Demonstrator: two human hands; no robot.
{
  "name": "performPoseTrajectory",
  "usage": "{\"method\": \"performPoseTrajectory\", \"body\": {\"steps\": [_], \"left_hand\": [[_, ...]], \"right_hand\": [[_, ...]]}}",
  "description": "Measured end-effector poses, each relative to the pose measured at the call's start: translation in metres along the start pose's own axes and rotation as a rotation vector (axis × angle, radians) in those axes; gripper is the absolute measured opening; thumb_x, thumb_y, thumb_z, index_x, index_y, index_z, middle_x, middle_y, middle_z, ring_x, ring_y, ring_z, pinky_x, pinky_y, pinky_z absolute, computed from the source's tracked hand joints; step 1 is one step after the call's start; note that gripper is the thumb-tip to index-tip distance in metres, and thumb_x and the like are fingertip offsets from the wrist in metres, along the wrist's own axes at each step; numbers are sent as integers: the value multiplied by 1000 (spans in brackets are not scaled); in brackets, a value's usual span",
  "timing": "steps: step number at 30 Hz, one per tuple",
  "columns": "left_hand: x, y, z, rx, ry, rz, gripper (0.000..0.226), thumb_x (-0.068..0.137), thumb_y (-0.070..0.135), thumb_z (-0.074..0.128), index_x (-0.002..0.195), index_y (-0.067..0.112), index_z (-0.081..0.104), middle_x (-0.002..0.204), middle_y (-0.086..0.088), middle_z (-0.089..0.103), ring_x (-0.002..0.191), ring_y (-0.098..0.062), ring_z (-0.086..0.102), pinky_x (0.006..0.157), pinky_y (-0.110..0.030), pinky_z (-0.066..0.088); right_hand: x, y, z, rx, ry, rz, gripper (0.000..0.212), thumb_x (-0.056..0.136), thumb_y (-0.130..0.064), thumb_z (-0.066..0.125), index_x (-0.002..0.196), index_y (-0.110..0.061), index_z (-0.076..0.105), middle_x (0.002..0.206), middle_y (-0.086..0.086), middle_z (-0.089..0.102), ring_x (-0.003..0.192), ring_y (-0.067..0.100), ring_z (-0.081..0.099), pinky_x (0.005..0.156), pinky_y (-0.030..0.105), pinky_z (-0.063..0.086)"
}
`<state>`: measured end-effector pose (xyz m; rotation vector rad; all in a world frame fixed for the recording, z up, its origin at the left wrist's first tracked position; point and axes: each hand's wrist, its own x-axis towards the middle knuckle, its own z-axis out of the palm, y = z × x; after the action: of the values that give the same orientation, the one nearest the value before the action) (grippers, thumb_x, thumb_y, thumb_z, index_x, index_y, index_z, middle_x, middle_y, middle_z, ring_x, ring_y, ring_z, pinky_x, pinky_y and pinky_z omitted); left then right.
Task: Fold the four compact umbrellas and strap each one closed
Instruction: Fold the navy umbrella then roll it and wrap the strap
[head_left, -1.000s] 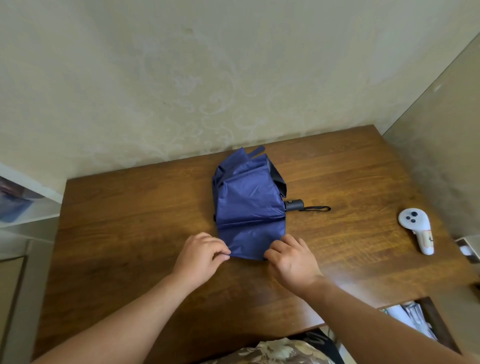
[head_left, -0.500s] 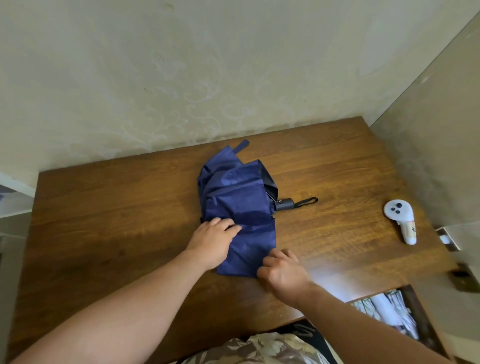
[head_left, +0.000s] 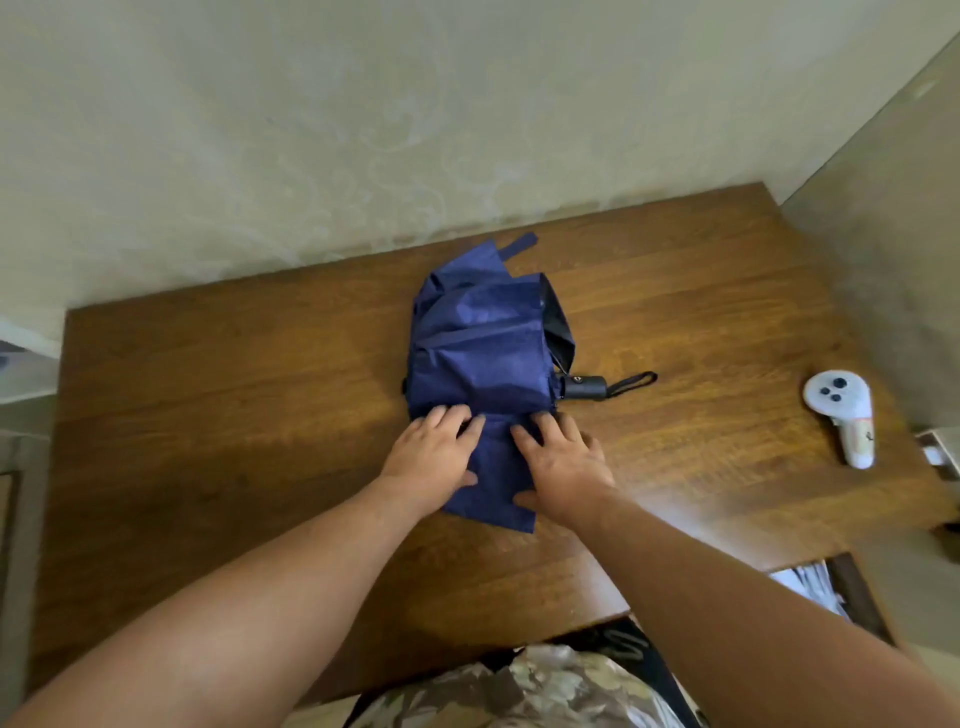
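Navy umbrella (head_left: 480, 358), flattened, unstrapped

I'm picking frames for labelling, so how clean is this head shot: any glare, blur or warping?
Head view: a bright sheen washes the table beside the right hand; wide-angle warp bows the wall and table edges; the umbrella and left hand are fairly sharp, the corners soft.

No text, label, brand or number can be read anywhere in the view. The small mark on the black umbrella handle (head_left: 584, 387), at about 2 o'clock from the hands, is too small to make out.
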<state>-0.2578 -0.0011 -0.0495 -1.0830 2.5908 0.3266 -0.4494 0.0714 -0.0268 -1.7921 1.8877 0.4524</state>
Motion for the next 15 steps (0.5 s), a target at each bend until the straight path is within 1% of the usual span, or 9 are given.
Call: {"method": "performPoseTrajectory", "body": {"steps": [2,3,4,6,8,10,12,13,15], "left_hand": [[-9,-8,8,16,-37,16,104,91,67,63,169,20,12,171,-4,18,155,-27,22,127,-45,19],[-15,-14,12,35,-68,23,109,90,73,59,169,21,4,175,-2,7,160,-26,11,129,-48,10],[-23,-21,17,48,-101,26,112,90,79,52,169,23,-4,176,0,-5,162,-25,-1,130,-51,3],[-37,-34,27,39,-143,10,112,89,88,38,166,28,-16,174,1,-21,160,-24,-21,129,-55,-6],[-50,-45,33,1,-167,-22,107,88,92,27,165,33,-19,174,-2,-23,157,-27,-29,128,-56,-10],[-60,-51,31,-82,-160,-64,103,88,93,22,167,35,-8,176,-2,-13,159,-27,-24,129,-55,-8],[-64,-52,21,-262,-59,-167,98,88,91,26,168,36,10,176,0,9,163,-25,-1,130,-52,7],[-64,-51,13,-372,31,-241,93,90,85,36,166,36,18,172,1,25,160,-24,17,128,-51,20],[-63,-46,-4,-631,172,-389,77,95,61,63,161,38,30,155,6,50,144,-20,45,116,-47,41]], "right_hand": [[3,4,4,-40,-30,26,120,77,-69,76,164,-32,2,166,1,5,153,36,9,118,58,27],[3,7,8,-58,-39,28,125,75,-74,73,165,-32,-3,168,-1,1,155,37,3,120,59,23],[2,10,12,-69,-47,29,127,75,-78,71,164,-32,-8,170,-2,-1,157,37,-3,121,60,20],[1,15,17,-61,-73,34,129,75,-82,66,164,-32,-12,172,-3,-3,158,33,-14,123,62,13],[1,19,19,-28,-96,36,128,75,-82,66,164,-33,-11,173,-4,-6,158,30,-20,123,63,10],[2,19,18,14,-107,27,122,73,-80,69,165,-36,1,172,-5,-7,157,29,-23,123,65,10],[2,18,18,73,-91,8,114,74,-74,71,164,-40,10,172,-9,-8,157,28,-24,123,68,7],[2,19,19,119,-75,-6,111,76,-70,70,163,-43,6,171,-11,-8,157,27,-24,123,69,6],[0,23,21,272,-4,-27,105,81,-67,66,162,-47,2,173,-13,0,159,23,-16,123,69,7]]}}
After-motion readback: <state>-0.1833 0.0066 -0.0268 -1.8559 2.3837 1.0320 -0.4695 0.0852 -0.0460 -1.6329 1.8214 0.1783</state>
